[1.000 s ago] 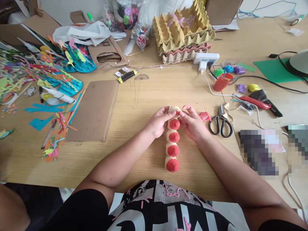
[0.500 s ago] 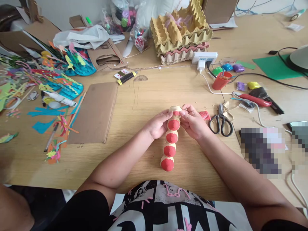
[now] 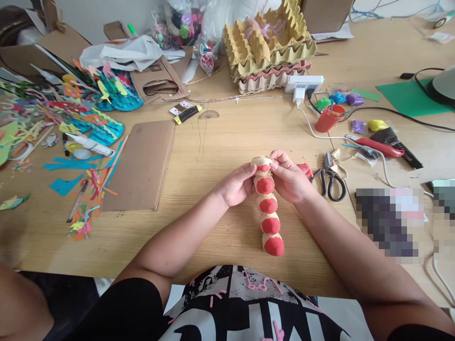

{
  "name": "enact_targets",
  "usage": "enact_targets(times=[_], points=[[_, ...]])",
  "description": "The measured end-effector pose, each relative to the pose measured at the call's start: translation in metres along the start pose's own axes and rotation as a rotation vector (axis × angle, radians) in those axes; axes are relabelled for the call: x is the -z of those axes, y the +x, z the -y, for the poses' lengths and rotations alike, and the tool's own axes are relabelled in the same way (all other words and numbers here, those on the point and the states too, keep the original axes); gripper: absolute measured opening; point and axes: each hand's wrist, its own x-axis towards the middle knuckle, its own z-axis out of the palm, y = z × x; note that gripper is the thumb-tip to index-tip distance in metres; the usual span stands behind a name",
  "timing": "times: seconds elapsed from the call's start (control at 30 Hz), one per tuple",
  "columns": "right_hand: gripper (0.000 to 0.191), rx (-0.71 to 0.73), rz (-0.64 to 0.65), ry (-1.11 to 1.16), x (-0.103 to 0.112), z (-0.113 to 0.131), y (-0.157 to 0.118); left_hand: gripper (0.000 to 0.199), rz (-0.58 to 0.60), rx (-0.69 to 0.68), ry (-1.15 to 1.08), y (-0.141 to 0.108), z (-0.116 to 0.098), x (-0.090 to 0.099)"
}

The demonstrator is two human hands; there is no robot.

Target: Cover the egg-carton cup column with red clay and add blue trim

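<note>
Pinching the far end of a red-domed egg-carton strip (image 3: 268, 205), the left hand (image 3: 235, 184) and right hand (image 3: 290, 179) point its other end toward the table's (image 3: 209, 237) near edge.

The left hand (image 3: 235, 185) and right hand (image 3: 290, 180) are gripping the far end of a red-domed egg-carton strip (image 3: 268, 205). Black-handled scissors (image 3: 329, 169) are lying near the right hand.

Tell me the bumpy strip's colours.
The strip is pale tan with red patches, in the head view.
</note>
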Motion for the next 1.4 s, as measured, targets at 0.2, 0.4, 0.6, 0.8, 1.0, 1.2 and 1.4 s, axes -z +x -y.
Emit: enact_targets(times=[0.2, 0.4, 0.6, 0.8, 1.0, 1.2, 1.4], points=[[0.052, -0.02, -0.009, 0.036, -0.001, -0.002, -0.003, 0.055, -0.034, -0.005, 0.023, 0.002, -0.005, 0.006], [0.051, -0.026, -0.027, 0.053, -0.003, -0.007, -0.003, 0.045, -0.057, -0.012, 0.078, 0.002, -0.007, 0.007], [0.051, -0.02, -0.025, 0.045, -0.001, -0.006, -0.002, 0.044, -0.065, -0.026, 0.07, 0.0, -0.008, 0.004], [0.056, -0.034, -0.002, 0.051, -0.004, -0.004, -0.004, 0.046, -0.047, -0.035, 0.071, -0.002, -0.01, -0.001], [0.065, -0.004, -0.048, -0.009, -0.004, -0.005, -0.004, 0.062, -0.065, -0.074, 0.128, -0.003, -0.01, -0.007], [0.058, 0.057, -0.026, -0.097, -0.005, -0.009, -0.005, 0.063, -0.237, -0.177, 0.182, -0.005, -0.005, -0.018], [0.056, 0.124, -0.02, -0.197, -0.006, -0.015, -0.008, 0.063, -0.283, -0.246, 0.229, -0.006, -0.005, -0.025]])
